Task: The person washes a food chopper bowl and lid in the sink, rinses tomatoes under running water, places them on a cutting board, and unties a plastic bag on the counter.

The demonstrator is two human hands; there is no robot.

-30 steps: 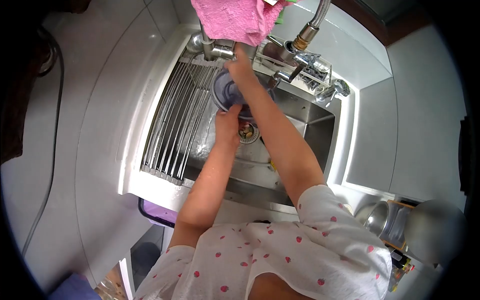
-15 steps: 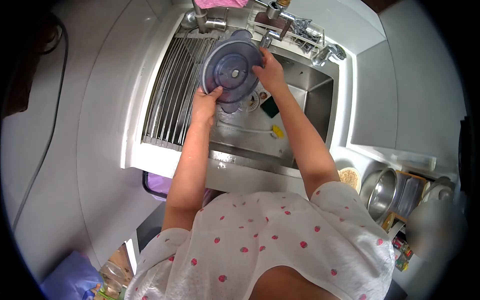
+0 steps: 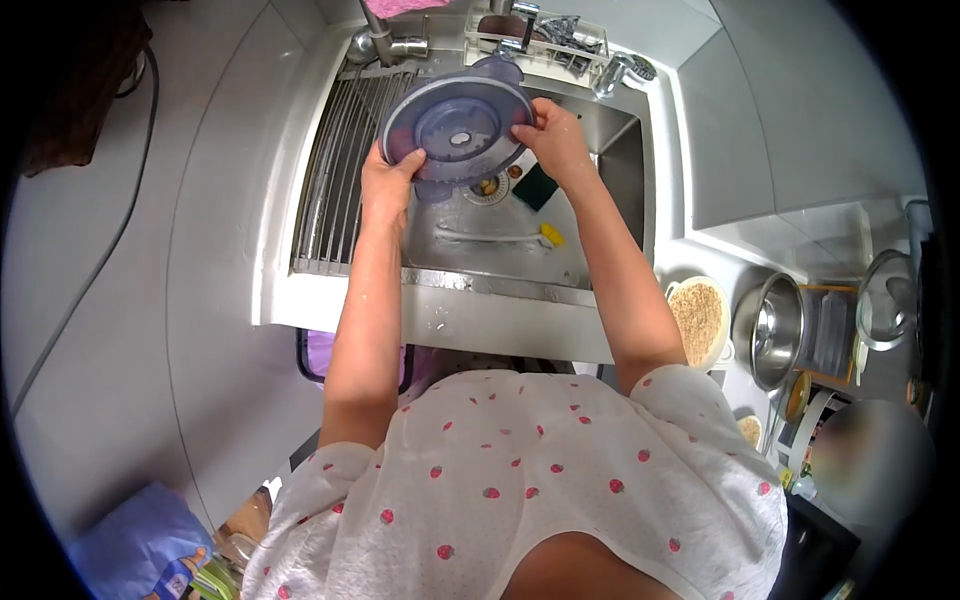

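Note:
Both hands hold a translucent blue-grey plastic lid point(image 3: 455, 112) over the sink point(image 3: 490, 265). It is round, with a tab at its top and bottom edges and a small pale hole or knob at its centre. My left hand point(image 3: 386, 188) grips the lower left rim, thumb on top. On the right rim, my right hand point(image 3: 562, 148) pinches with its thumb on the near face. Below the lid lie a dark green scouring pad point(image 3: 536, 187), a white-handled brush with yellow bristles point(image 3: 552, 236) and the drain strainer point(image 3: 486, 190) with bits in it.
A metal roll-up rack point(image 3: 328, 190) covers the sink's left part. Behind stand a tap point(image 3: 382, 42) and a white caddy point(image 3: 590, 62). On the right counter are a container of grain-like food point(image 3: 698, 318) and a steel bowl point(image 3: 778, 335).
The lid has tilted, so it looks flatter and wider, and both hands moved with it, keeping their grip. The camera view has shifted, revealing more of the right counter.

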